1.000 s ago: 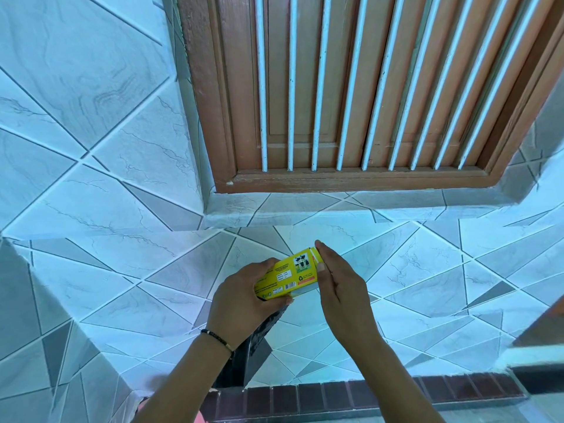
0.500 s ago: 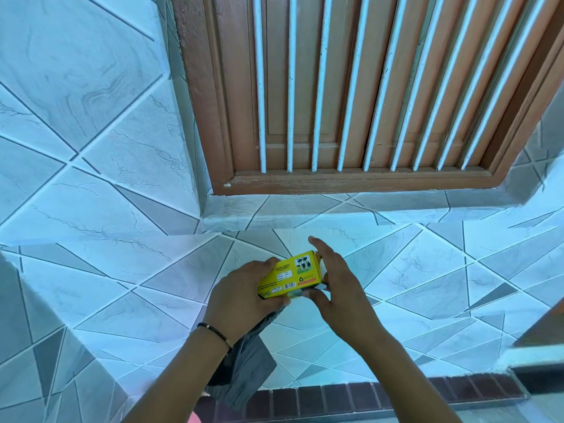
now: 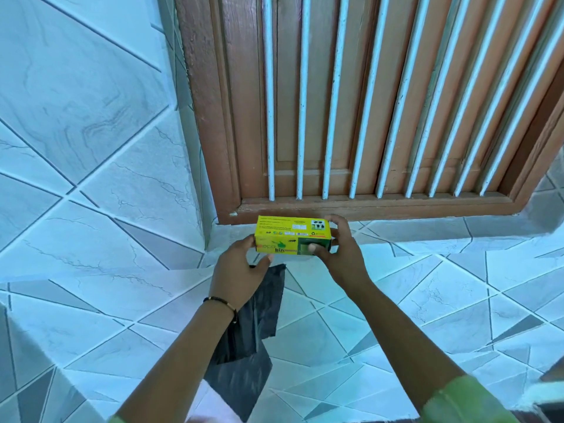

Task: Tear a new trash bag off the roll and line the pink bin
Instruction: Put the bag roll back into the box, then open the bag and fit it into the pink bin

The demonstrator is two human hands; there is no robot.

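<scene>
A yellow trash bag box is level in front of the window's lower frame, just above the tiled ledge. My left hand grips its left end, thumb under the box. My right hand grips its right end, with the thumb pressed on the green panel at the front. A dark grey trash bag hangs loose from under my left hand, down past the wrist. The roll inside the box is hidden. I cannot make out the pink bin.
A brown wooden window frame with white vertical bars stands right behind the box. Pale blue tiled wall rises to the left, and the tiled ledge spreads below and to the right.
Both hands have lifted the box up and away to the window sill and turned it level. My right hand shifted to the right end, and more of the grey bag hangs free.
</scene>
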